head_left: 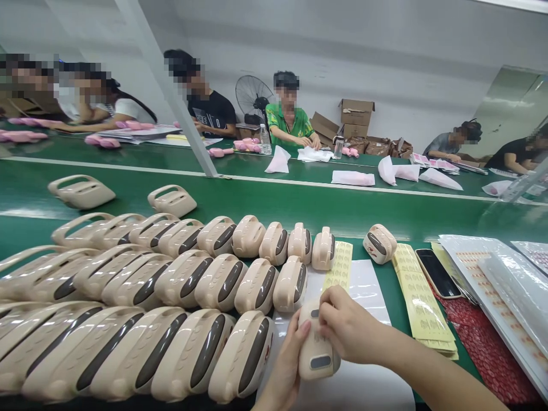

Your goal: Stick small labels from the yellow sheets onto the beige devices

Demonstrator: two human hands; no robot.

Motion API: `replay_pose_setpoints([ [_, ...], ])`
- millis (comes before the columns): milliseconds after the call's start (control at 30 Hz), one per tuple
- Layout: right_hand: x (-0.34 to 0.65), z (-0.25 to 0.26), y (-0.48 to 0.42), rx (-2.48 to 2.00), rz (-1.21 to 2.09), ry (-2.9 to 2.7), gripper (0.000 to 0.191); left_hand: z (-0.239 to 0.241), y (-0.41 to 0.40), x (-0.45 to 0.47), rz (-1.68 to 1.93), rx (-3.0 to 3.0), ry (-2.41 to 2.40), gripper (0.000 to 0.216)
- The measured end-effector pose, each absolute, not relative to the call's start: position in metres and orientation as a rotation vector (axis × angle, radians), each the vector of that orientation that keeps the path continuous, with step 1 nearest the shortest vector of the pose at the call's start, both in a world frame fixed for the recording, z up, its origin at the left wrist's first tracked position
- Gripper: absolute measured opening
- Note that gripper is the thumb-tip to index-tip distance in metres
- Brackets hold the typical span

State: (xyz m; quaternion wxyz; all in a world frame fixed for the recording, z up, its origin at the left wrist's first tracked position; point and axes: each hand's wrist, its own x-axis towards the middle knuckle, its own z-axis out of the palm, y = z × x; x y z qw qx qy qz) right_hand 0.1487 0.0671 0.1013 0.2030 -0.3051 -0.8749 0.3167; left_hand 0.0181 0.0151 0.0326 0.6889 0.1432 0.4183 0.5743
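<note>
My left hand [287, 357] grips a beige plastic device [315, 370] from its left side, thumb on top. The device's flat underside faces up, showing two grey pads and faint print between them. My right hand [349, 325] presses curled fingers against that underside near the upper pad; whatever they pinch, if anything, is hidden. Beneath both hands lies a white sheet [363, 291]. A strip of yellow sticker sheets [338, 264] lies just beyond the right hand. Several matching devices with handles and dark oval panels [252, 354] stand in rows to the left.
To the right are more sticker sheets [422, 299], a phone [439, 274], red bubble wrap [488, 342] and plastic-covered sheets [505, 285]. One device [380, 244] stands apart. Beyond a slanted post [166, 85], several people sit at a green bench with pink items and white pouches.
</note>
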Motion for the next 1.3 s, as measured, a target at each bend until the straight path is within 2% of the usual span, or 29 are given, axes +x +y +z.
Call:
replay_pose_setpoints([
  [100,0.162,0.091,0.079,-0.864,0.937,-2.109,0.008,0.032,0.011,0.016,1.311,0.234,0.967,0.045],
  [200,0.174,0.063,0.103,-1.291,0.903,-1.918,0.013,0.024,0.005,0.009,1.273,0.052,0.956,0.036],
  [300,0.174,0.025,0.117,-1.573,0.917,-1.976,0.012,0.017,-0.001,0.000,1.264,-0.074,0.904,0.039],
  [467,0.157,-0.011,0.118,-1.612,0.831,-2.064,0.010,0.021,-0.013,-0.006,1.185,-0.011,0.768,0.047],
  [633,0.151,-0.010,0.125,-1.551,0.794,-2.157,0.005,0.028,-0.024,-0.005,1.124,0.116,0.570,0.052],
  [767,0.173,0.005,0.122,-1.475,0.814,-2.153,0.023,0.022,-0.025,-0.007,1.067,0.180,0.511,0.063],
  [900,0.223,0.013,0.083,-1.492,0.698,-2.153,0.032,0.011,-0.020,-0.008,1.028,0.161,0.538,0.067],
  [1100,0.266,-0.012,0.012,-1.632,0.736,-2.321,0.053,0.000,-0.022,-0.007,0.991,0.056,0.638,0.074],
  [1200,0.264,-0.017,0.005,-1.582,0.687,-2.303,0.047,-0.004,-0.027,-0.004,0.945,0.020,0.661,0.076],
  [1300,0.259,-0.012,0.013,-1.581,0.621,-2.264,0.031,-0.007,-0.030,0.002,0.953,-0.004,0.687,0.078],
])
